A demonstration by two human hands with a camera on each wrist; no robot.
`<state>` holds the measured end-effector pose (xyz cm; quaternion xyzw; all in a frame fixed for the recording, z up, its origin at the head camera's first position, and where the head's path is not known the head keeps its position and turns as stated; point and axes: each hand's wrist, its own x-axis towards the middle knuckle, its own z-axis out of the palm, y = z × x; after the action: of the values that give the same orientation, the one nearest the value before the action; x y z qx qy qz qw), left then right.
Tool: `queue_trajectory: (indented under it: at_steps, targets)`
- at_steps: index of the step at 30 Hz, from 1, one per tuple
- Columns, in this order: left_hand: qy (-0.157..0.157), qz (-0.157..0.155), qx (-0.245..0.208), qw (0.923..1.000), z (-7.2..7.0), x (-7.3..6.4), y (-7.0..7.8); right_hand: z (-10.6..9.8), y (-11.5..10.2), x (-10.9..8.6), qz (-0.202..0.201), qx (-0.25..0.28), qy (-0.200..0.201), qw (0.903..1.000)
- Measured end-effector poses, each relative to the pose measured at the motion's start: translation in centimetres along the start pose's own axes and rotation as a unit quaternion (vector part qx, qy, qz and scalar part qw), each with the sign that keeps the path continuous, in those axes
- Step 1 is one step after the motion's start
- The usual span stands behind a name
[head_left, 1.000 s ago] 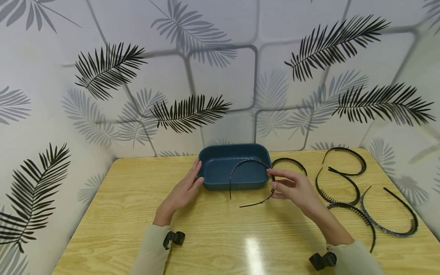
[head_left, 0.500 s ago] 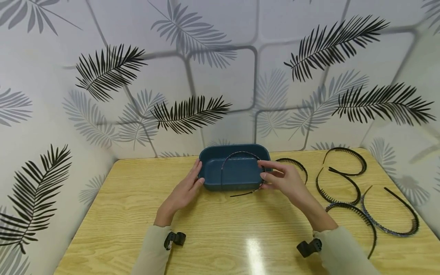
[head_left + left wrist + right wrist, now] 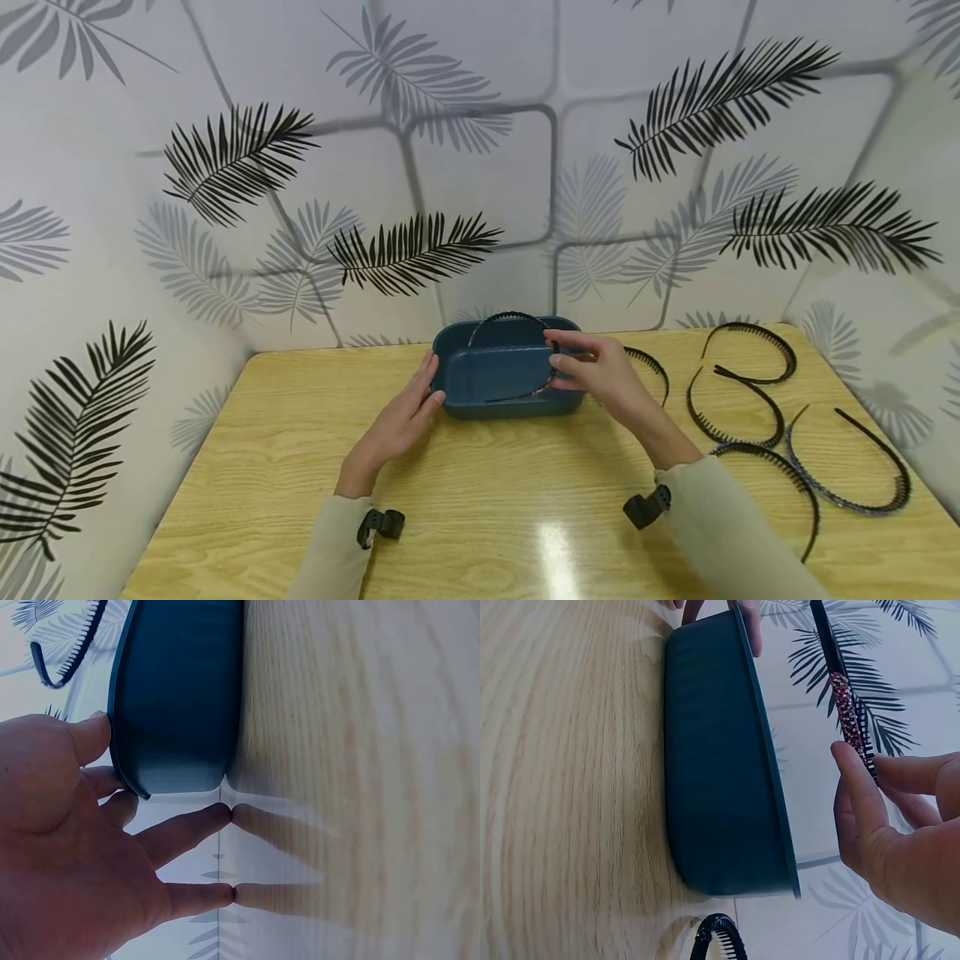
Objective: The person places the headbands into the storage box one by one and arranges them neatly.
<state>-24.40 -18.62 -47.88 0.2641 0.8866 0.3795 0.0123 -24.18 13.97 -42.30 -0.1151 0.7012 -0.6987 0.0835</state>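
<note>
A dark blue rectangular bin [image 3: 510, 408] stands on the table against the wall. My left hand [image 3: 399, 423] rests against its left end, fingers spread and fairly straight. In the left wrist view the thumb touches the bin's rim, while two fingertips [image 3: 217, 815] reach down to the table. My right hand [image 3: 609, 379] pinches a black toothed headband [image 3: 510, 315] by one side, between thumb and fingers. The headband is held up over the bin, its arch toward the wall. Pink and white beading shows on the held headband [image 3: 844, 705] in the right wrist view.
Another toothed headband [image 3: 654, 367] lies just right of the bin, partly hidden by my right hand. Several more lie on the right of the table, including a bluish one [image 3: 847, 502] and a black one [image 3: 810, 492] near my right sleeve. A patterned wall stands behind.
My right hand has carried the headband leftward and toward the wall, from the bin's front right to over its middle. My left hand has stayed at the bin's left end.
</note>
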Motion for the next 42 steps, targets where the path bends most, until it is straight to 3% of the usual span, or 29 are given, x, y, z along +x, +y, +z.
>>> queue_trajectory:
  at_steps: [17, 42]
  targets:
    - [0.0, 0.004, -0.009, 0.9999, 0.0, 0.0, 0.1, 1.3, 0.5, 3.4, 0.025, 0.031, 0.003, 0.9992]
    - [0.007, 0.005, -0.001, 1.0, 0.1, 0.0, 0.2, 2.7, 3.2, 6.0, 0.095, 0.006, 0.042, 0.9946]
